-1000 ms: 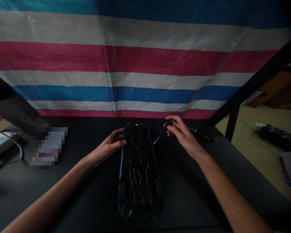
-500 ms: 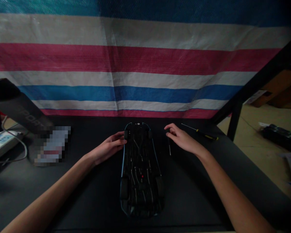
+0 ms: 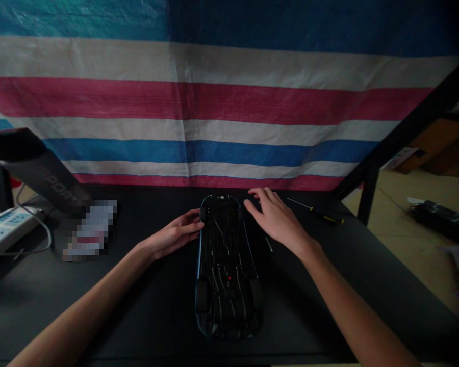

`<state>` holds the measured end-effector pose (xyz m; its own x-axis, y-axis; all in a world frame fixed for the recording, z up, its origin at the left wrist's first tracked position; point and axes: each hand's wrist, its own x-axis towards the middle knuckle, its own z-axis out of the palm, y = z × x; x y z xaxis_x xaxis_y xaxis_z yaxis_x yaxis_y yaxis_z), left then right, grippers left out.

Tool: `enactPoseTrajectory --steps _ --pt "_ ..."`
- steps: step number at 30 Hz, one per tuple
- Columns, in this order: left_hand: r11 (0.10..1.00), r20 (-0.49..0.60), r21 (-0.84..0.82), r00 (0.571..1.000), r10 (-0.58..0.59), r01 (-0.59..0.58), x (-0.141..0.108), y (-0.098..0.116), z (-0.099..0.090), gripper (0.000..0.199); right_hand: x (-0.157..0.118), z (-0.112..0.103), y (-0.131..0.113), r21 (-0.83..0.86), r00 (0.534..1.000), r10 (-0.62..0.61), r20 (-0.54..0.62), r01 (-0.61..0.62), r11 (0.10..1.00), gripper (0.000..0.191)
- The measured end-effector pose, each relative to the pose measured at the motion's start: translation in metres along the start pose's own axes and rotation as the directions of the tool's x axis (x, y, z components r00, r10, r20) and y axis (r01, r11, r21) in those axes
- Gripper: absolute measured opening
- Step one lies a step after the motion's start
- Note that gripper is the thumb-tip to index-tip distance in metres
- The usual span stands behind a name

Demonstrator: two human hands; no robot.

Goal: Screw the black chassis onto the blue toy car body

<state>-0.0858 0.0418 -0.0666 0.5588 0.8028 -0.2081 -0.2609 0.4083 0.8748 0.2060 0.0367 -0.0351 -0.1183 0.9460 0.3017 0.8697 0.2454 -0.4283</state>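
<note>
A toy car point(image 3: 227, 265) lies upside down on the black table point(image 3: 137, 316), its dark underside up and its front and rear wheels showing. My left hand point(image 3: 176, 234) grips the car's left side near the far left wheel, thumb on the edge. To the right of the car's far end, my right hand point(image 3: 273, 214) hovers with fingers apart and holds nothing. Below its palm the metal shaft of a small screwdriver point(image 3: 269, 244) shows on the table; its handle is hidden. Farther right lies a yellow and black screwdriver point(image 3: 327, 217).
At the left are a power strip point(image 3: 7, 224) with a cable, a grey bottle point(image 3: 46, 176) and a blurred-out flat item point(image 3: 94, 227). A striped sheet point(image 3: 222, 102) hangs behind the table. A black frame post point(image 3: 368, 196) stands at the right.
My right hand has let go of the small screwdriver, moved left toward the car and spread its fingers. My left hand stays on the car. The view has shifted slightly.
</note>
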Motion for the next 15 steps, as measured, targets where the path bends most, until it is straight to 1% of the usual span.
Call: enactPoseTrajectory --steps 2,4,6,7,9,11,15 --pt "1.000 0.003 -0.003 1.000 0.005 -0.005 -0.001 0.000 0.001 0.046 0.007 -0.004 -0.035 -0.067 0.996 -0.038 0.079 0.043 0.997 0.050" --pt "1.000 -0.009 -0.008 1.000 0.008 -0.008 -0.002 0.001 0.001 0.048 0.015 -0.006 -0.068 -0.124 0.980 -0.061 0.188 0.085 0.989 0.061" --pt "1.000 -0.025 -0.002 1.000 -0.002 0.002 -0.003 0.001 0.001 0.051 0.024 -0.004 -0.093 -0.194 0.965 -0.020 0.261 0.073 0.978 0.072" --pt "1.000 -0.031 0.007 0.999 -0.008 0.008 -0.004 0.002 0.001 0.053 0.028 -0.002 -0.102 -0.228 0.955 0.007 0.298 0.064 0.972 0.076" --pt "0.999 -0.034 0.033 0.999 -0.011 0.012 -0.004 0.002 0.000 0.055 0.034 0.004 -0.112 -0.278 0.931 0.047 0.361 0.060 0.959 0.082" --pt "0.998 -0.027 0.069 1.000 0.002 0.000 -0.004 0.001 -0.001 0.056 0.039 0.011 -0.117 -0.297 0.916 0.060 0.396 0.066 0.953 0.086" --pt "0.989 -0.020 0.139 0.998 0.053 -0.050 -0.003 -0.003 -0.003 0.052 0.044 0.019 -0.120 -0.305 0.910 0.077 0.408 0.056 0.951 0.084"
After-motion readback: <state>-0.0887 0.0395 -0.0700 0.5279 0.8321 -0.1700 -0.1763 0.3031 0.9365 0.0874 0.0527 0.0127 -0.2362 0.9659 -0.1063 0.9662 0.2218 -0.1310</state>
